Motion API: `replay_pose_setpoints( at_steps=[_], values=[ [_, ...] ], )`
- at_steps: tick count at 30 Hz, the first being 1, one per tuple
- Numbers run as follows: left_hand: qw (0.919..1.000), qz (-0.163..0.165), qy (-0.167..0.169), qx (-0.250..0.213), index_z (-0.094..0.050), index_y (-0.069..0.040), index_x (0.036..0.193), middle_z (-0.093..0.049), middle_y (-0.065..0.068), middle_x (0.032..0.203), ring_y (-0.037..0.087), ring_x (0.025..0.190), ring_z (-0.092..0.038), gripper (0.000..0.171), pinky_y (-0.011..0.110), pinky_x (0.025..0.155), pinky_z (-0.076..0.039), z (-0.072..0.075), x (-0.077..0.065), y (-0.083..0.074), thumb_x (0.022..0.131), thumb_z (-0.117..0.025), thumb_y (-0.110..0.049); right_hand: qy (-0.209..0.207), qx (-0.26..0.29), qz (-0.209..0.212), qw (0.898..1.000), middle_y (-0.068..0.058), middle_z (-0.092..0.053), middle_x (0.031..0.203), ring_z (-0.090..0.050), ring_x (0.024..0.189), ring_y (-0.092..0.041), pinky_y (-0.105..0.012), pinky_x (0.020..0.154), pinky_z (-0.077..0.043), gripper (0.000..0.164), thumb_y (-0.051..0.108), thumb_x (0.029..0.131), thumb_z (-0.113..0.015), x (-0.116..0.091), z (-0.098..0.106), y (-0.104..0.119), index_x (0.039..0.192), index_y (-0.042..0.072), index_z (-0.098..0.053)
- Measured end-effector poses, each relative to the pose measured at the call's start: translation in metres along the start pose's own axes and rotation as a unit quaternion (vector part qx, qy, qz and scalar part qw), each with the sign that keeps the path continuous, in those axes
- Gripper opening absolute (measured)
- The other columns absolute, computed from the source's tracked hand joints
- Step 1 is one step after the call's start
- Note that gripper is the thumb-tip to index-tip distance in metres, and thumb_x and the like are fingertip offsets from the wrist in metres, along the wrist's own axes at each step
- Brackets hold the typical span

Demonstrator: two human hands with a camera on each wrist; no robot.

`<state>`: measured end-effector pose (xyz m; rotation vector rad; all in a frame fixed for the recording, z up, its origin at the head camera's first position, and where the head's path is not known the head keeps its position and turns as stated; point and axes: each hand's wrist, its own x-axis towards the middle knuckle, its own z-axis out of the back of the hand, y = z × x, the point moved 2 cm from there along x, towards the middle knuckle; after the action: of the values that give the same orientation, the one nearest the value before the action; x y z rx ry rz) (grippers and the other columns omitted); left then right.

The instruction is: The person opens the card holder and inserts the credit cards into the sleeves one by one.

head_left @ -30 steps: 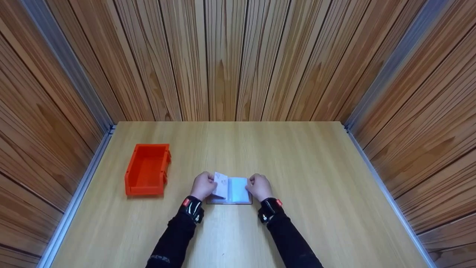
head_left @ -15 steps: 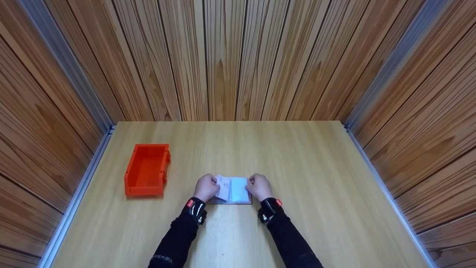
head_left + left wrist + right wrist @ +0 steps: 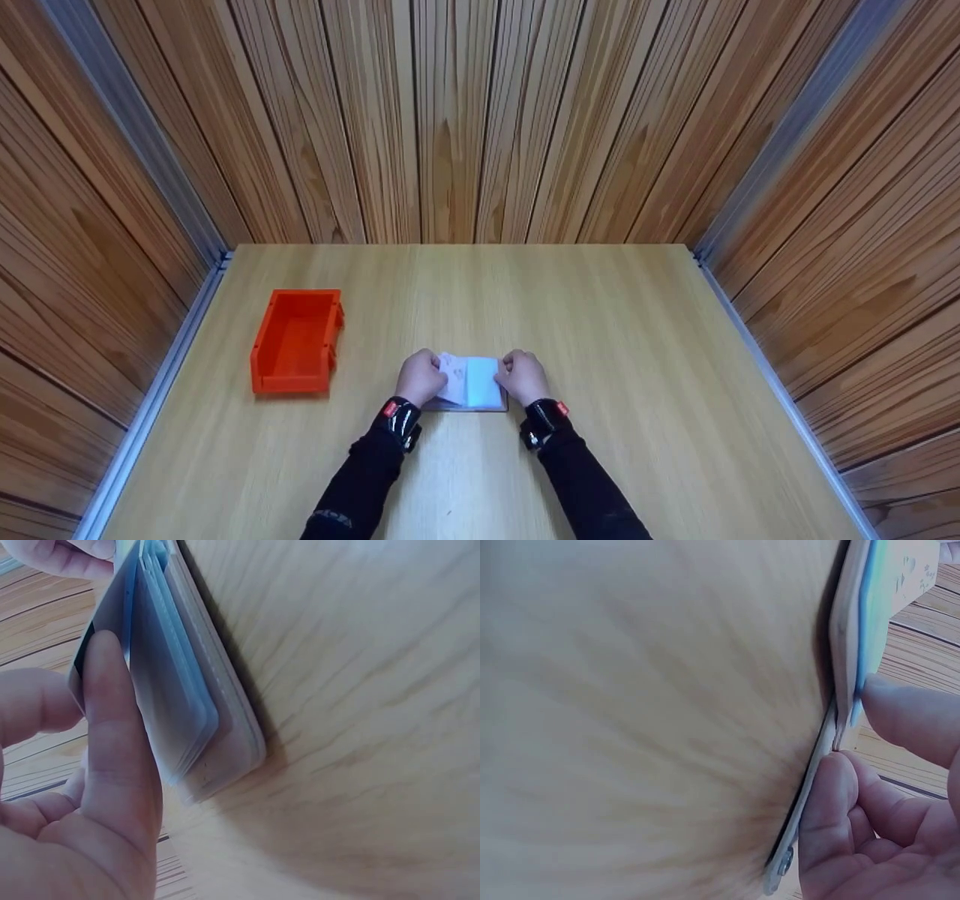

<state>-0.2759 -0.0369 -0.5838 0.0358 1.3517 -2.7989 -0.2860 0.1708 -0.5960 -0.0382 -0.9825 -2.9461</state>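
Note:
A small card holder [image 3: 481, 382] with clear bluish plastic sleeves lies spread open at the middle of the table. My left hand [image 3: 421, 377] pinches a pale printed card [image 3: 452, 375] between thumb and fingers, over the holder's left half. In the left wrist view the card slants along the fanned sleeves [image 3: 176, 682], its near corner between the fingertips. My right hand [image 3: 523, 376] holds the holder's right edge; in the right wrist view, the thumb presses the blue sleeve and curled fingers touch the cover flap, which carries a metal snap [image 3: 786, 861].
An orange-red plastic bin [image 3: 296, 341] stands on the table [image 3: 600, 322] to the left of the hands. Wood-plank walls with metal corner rails enclose the table at the back and both sides.
My left hand has moved a little to the right with the card, which now sits lower and closer over the holder's left half. The right hand stays in place.

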Motion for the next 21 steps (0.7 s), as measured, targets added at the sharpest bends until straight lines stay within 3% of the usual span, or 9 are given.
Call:
replay_pose_setpoints(
  at_steps=[21],
  values=[
    [0.9998,0.017,0.001,-0.009,-0.057,-0.003,0.077,-0.055,0.005,0.075,0.023,0.074,-0.054,0.012,0.037,0.068,-0.047,-0.0076,-0.0024,-0.0034,0.073,-0.065,0.005,-0.004,-0.002,0.002,1.0,-0.008,-0.058,0.084,-0.057,0.08,-0.026,-0.041,0.075,-0.048,0.023,0.006,0.078,-0.077,0.0005,0.0005,0.0005,0.095,-0.003,-0.065]
  ],
)
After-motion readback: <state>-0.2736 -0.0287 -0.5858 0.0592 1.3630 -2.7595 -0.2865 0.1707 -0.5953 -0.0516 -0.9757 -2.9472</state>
